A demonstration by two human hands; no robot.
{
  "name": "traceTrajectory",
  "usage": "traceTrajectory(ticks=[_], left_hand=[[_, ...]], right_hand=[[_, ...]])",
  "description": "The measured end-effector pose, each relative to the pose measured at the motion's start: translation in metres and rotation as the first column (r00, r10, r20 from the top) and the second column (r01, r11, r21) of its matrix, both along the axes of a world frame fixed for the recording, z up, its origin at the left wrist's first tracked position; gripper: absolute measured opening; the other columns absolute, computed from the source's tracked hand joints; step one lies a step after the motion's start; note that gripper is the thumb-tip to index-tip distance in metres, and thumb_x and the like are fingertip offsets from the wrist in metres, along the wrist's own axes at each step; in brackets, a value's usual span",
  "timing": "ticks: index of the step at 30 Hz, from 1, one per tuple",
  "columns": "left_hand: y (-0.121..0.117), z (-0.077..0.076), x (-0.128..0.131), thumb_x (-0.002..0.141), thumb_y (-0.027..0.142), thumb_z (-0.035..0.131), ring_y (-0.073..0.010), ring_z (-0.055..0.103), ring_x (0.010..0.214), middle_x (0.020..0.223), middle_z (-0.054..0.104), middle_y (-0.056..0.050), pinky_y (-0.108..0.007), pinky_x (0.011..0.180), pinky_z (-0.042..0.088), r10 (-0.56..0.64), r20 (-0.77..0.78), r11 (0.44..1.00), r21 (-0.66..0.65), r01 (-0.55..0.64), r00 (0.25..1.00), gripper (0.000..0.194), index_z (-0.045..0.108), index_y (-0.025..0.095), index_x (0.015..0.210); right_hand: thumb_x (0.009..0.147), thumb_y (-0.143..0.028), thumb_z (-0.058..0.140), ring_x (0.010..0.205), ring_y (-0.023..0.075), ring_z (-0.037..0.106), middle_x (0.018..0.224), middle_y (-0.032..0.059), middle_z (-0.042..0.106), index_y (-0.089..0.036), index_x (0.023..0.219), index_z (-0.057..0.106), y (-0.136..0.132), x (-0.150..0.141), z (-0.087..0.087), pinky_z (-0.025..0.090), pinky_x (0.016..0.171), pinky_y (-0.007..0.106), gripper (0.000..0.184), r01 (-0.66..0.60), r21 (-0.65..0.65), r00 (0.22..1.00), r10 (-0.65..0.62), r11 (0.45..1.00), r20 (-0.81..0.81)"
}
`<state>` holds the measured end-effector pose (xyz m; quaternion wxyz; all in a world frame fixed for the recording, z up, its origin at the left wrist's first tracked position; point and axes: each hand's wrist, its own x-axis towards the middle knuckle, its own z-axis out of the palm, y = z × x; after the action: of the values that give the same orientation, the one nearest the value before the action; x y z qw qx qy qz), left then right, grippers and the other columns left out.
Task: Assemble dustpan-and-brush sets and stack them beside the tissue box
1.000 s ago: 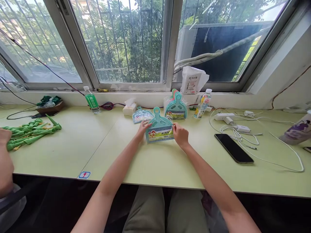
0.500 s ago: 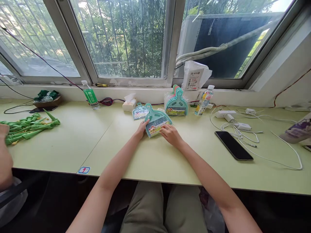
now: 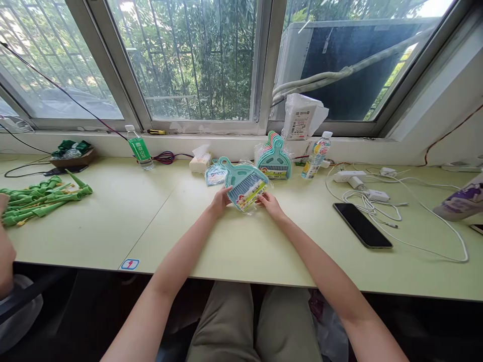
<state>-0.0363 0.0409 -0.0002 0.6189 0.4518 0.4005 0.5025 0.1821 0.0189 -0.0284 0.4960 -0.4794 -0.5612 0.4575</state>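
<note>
Between my hands is a teal mini dustpan and brush set in a clear wrapper, tilted with its handle up to the left and a colourful label along its lower edge. My left hand grips its left side, thumb on the front. At the lower right edge, my right hand pinches the set, some fingertips hidden behind it. Just beyond, a stack of similar dustpans in several colours leans by the wall. Flat printed packets lie partly behind the held set.
A tissue pack and two bottles, one green-labelled and one yellowish, line the back. To the right are a phone and white cables. Green folded items lie left, beside another person's arm.
The dustpan set has turned, its handle swinging left and its label slanting up more steeply. My right hand has moved from the label's front to the lower right edge.
</note>
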Motion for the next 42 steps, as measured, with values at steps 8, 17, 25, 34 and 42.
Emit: traceTrajectory(ticks=[8,17,25,34,42], left_hand=[[-0.001,0.0,0.0,0.081,0.051,0.058,-0.0222,0.068,0.09,0.1,0.072,-0.007,-0.036,0.081,0.055,-0.245,-0.034,0.97,-0.015,0.244,0.969,0.042,0.063,0.019,0.109],[0.012,-0.01,0.006,0.09,0.057,0.045,-0.0228,0.069,0.081,0.088,0.073,-0.011,-0.036,0.075,0.056,-0.001,-0.02,0.994,-0.113,-0.002,1.0,0.051,0.064,0.014,0.106],[0.024,0.0,-0.016,0.096,0.049,0.039,-0.0165,0.068,0.074,0.1,0.07,-0.011,-0.029,0.067,0.056,0.409,0.091,0.912,-0.021,-0.409,0.908,0.043,0.059,0.017,0.117],[0.039,-0.001,-0.061,0.092,0.034,0.049,-0.0139,0.066,0.087,0.116,0.062,-0.01,-0.024,0.069,0.054,0.751,-0.039,0.657,-0.067,-0.751,0.66,0.035,0.042,0.023,0.125],[0.01,0.017,-0.052,0.075,0.013,0.066,-0.0313,0.02,0.144,0.152,0.022,-0.02,-0.056,0.113,0.022,0.925,-0.369,0.29,0.539,-0.791,0.088,0.072,0.029,0.02,0.136]], right_hand=[[0.073,-0.03,0.072,0.094,0.0189,0.068,0.098,0.0023,0.069,-0.025,0.098,0.046,0.004,0.003,0.001,0.056,0.092,0.04,0.036,0.111,-0.084,0.928,-0.133,0.99,-0.348],[0.069,-0.02,0.078,0.081,0.0199,0.071,0.085,0.0011,0.072,-0.023,0.102,0.052,-0.006,0.009,0.017,0.062,0.08,0.038,0.041,0.117,-0.136,0.892,-0.165,0.984,-0.421],[0.07,-0.013,0.076,0.073,0.0199,0.071,0.08,0.0028,0.073,-0.019,0.101,0.057,-0.009,0.013,0.028,0.063,0.073,0.037,0.036,0.093,-0.141,0.911,-0.142,0.986,-0.388],[0.073,-0.009,0.071,0.081,0.0161,0.071,0.088,0.0026,0.072,-0.02,0.1,0.059,0.009,0.049,0.018,0.061,0.081,0.032,0.032,0.327,-0.198,0.746,-0.381,0.924,-0.546],[0.072,-0.011,0.071,0.087,0.016,0.071,0.095,0.0023,0.072,-0.022,0.104,0.06,0.012,0.054,0.01,0.061,0.08,0.03,0.036,0.35,-0.184,0.734,-0.391,0.918,-0.556]])
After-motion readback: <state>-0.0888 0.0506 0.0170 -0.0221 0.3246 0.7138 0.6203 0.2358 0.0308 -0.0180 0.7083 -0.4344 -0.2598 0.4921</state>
